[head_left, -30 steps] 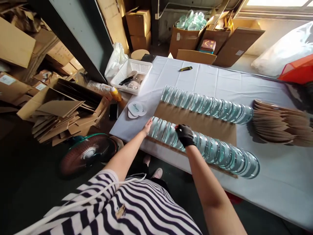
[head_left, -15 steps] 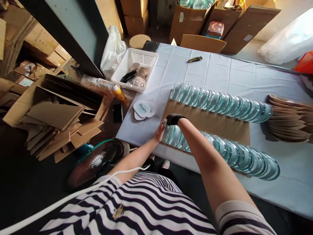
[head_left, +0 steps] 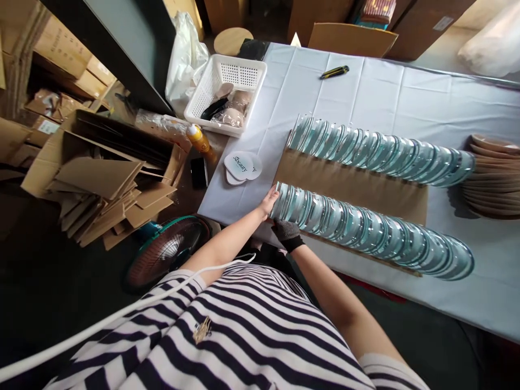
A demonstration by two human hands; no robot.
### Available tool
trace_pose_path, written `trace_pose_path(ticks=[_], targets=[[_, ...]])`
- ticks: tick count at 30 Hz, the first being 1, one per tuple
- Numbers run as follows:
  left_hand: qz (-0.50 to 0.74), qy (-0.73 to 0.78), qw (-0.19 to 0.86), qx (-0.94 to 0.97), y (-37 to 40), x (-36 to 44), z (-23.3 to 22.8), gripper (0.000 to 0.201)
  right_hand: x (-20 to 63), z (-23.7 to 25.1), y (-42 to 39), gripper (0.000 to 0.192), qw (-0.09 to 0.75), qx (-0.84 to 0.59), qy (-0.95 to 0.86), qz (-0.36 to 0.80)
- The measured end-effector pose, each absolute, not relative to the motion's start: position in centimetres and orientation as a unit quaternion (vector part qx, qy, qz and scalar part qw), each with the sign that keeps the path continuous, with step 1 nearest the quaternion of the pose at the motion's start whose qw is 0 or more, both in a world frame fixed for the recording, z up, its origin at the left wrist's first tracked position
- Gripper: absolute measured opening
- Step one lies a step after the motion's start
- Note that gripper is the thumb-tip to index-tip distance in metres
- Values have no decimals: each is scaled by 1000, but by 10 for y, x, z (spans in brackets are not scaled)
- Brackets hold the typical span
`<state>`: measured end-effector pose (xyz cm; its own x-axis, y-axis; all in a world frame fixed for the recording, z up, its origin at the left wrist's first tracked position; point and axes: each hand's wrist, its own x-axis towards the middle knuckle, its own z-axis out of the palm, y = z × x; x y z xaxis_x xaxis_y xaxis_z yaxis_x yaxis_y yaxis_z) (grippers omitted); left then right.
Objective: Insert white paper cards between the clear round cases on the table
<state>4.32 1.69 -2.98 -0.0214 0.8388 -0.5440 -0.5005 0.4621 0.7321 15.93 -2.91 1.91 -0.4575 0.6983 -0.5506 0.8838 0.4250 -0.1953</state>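
Two long rows of overlapping glass discs were laid on a strip of brown cardboard (head_left: 353, 187) spread over the white-covered table (head_left: 382, 103). The near row of discs (head_left: 369, 230) ran from the table's left edge towards the right, and the far row of discs (head_left: 377, 151) lay parallel to it, well apart across the cardboard.

The bare left hand (head_left: 268, 201) was pressed against the leftmost end of the near row, its fingers extended and flat against the first disc rather than closed around anything. The right hand (head_left: 286, 230), covered by a dark glove, was placed at the table's front edge just beside the same end of the row; whether its fingers were curled on the cardboard edge or merely resting there could not be told.

Round printed labels (head_left: 242, 167) lay near the left hand on the cloth. A white plastic basket (head_left: 244, 73) stood at the table's far left corner, and a utility knife (head_left: 333, 71) lay beyond the far row. A stack of brown round lids (head_left: 491, 173) was seen at the right.
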Motion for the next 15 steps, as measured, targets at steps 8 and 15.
trace_pose_path(ticks=[8,15], targets=[[357,663,401,523,15,38,-13,62,192,47,7,41,140,567,780,-225],[215,595,258,730,9,47,1,52,196,73,134,36,317,497,769,-247]])
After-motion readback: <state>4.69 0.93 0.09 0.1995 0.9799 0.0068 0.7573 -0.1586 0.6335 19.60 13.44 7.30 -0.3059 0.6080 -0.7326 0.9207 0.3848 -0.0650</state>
